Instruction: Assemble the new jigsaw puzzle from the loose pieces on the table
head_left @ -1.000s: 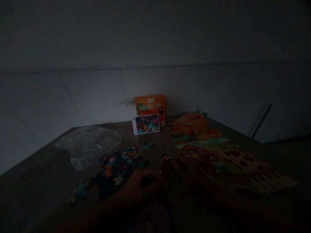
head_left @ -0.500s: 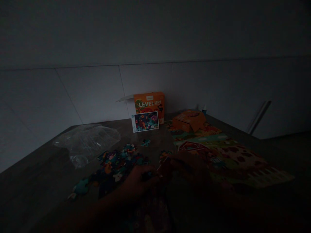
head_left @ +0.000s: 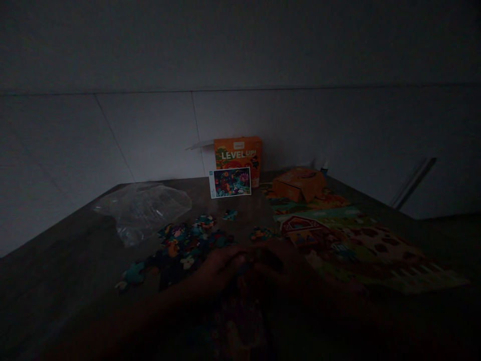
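The scene is very dark. My left hand [head_left: 220, 265] and my right hand [head_left: 276, 260] meet near the middle, fingers closed around dark jigsaw puzzle pieces [head_left: 244, 268] whose outlines are hard to make out. Just below them lies a joined puzzle section [head_left: 240, 321] with a pinkish-purple pattern. Left of my hands spreads a heap of loose puzzle pieces [head_left: 188, 243], with a teal piece [head_left: 133, 273] at its near left end. Beyond my right hand is a small cluster of pieces [head_left: 263, 233], and one lone piece [head_left: 230, 214] lies farther back.
A picture card [head_left: 231, 183] leans on an upright orange box [head_left: 240, 150] by the wall. A clear plastic bag [head_left: 150, 205] lies at the left. To the right, a finished farm puzzle [head_left: 361, 240] carries another orange box [head_left: 298, 183] at its far end.
My hands have come closer together, the left rising slightly toward the right over the joined section. The view has shifted a little, so the surroundings appear farther right and mostly higher.
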A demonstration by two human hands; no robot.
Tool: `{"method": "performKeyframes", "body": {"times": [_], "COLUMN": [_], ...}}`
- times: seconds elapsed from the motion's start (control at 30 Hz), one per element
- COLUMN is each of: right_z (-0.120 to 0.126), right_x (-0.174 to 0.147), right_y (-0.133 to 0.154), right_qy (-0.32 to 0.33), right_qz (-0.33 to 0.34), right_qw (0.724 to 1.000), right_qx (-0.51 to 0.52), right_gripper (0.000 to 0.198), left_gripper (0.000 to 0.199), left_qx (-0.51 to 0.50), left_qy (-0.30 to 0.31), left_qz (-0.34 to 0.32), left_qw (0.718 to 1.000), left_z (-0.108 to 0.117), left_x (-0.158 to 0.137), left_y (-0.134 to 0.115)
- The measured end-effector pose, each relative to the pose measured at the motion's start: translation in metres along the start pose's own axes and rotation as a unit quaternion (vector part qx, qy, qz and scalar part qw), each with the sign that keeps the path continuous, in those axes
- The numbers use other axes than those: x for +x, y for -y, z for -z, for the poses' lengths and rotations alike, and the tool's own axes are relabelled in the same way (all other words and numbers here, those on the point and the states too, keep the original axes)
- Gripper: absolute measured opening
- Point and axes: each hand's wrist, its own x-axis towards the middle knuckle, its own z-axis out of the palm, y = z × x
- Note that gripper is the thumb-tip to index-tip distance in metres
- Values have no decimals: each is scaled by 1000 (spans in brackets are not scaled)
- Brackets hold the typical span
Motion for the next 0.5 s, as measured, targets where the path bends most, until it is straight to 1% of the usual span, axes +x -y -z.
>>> {"method": "performKeyframes", "body": {"times": [0.13,0.27,0.33,0.4,0.5], "right_z": [-3,-3,-4,-6,-12], "right_x": [-2,-4,-5,-6,-9], "right_y": [-1,-1,0,-1,-2], "right_qy": [39,62,68,77,84], "right_qz": [-25,-8,8,15,1], "right_qw": [999,997,996,995,993], "right_qx": [26,44,54,66,86], "right_gripper": [43,49,50,51,52], "left_gripper": [45,31,31,41,54], "left_qx": [-30,18,54,95,142], "left_qy": [33,34,46,55,43], "left_qz": [5,-44,-55,-19,58], "left_qw": [999,998,996,994,987], "left_z": [-2,-1,-1,-2,-5], "left_x": [-2,-3,-4,-6,-8], "left_y": [-5,-9,-9,-10,-13]}}
